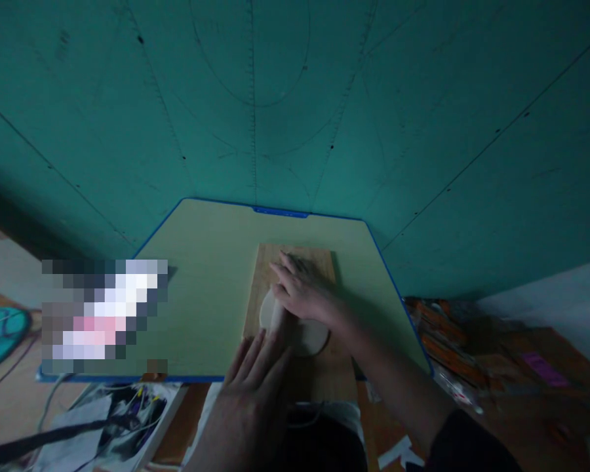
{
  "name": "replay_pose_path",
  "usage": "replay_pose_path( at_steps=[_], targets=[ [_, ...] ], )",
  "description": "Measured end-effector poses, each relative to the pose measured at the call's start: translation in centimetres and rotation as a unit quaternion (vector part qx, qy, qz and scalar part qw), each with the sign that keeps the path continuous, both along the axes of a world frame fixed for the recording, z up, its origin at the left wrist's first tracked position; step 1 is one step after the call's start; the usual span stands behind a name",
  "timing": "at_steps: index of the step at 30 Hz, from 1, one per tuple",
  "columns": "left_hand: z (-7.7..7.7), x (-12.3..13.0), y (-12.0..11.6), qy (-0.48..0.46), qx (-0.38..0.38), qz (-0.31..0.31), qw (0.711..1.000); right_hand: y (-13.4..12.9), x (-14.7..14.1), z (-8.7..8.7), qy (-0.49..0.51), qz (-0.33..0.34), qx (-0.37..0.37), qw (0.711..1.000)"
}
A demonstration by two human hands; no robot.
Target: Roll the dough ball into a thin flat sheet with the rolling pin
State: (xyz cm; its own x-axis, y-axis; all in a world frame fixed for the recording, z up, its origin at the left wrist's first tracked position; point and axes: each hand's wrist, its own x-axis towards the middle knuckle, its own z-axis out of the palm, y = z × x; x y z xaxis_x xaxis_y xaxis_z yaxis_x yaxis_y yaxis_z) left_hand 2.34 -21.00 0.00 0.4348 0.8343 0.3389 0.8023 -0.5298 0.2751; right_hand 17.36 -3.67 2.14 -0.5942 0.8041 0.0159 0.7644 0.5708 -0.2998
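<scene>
Had a pale table (206,262) with a blue rim (196,379) right by a green wall (285,78), all scribbled with lines, arcs and ruler ticks. Was pretty dim in there tbh. Had a wooden board (266,265) lengthwise on the table, a bit right of the middle, poking past the rim at the near end. Spotted the pale disc (312,336) around midway along the board, just inside both long edges, partly covered.

Had the left hand (255,390) stretched forward at the disc's near-left side, fingers close together; had the right hand (302,290) across the far side, fingers a bit spread and pointing left. Couldn't tell of anything gripped under either palm.

For elbow room, got a wide stretch of table left of the board, out to a pixelated patch (111,311), unreadable. Got a narrower, shadowy strip on the right, plus some between board and far rim. Saw a bin (162,419) of cables below the near-left edge, and orange packs (447,351) off right.
</scene>
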Motion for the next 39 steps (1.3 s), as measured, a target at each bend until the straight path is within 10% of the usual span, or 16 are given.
replay_pose_path(
  at_steps=[12,25,30,39],
  targets=[
    [0.5,-4.1,-1.3,0.048,0.018,0.093,0.994,1.0,-6.4,1.5,-0.036,0.075,0.014,0.996],
    [1.5,3.4,0.2,0.005,-0.069,-0.071,0.995,-2.5,6.3,-1.5,0.056,-0.037,0.057,0.996],
    [0.2,4.5,1.0,0.011,-0.054,-0.139,0.989,-2.3,6.9,-0.3,0.076,-0.053,0.089,0.992],
    [1.4,-2.9,2.3,-0.006,-0.050,-0.063,0.997,-0.3,3.5,0.2,0.076,-0.019,0.091,0.993]
  ],
)
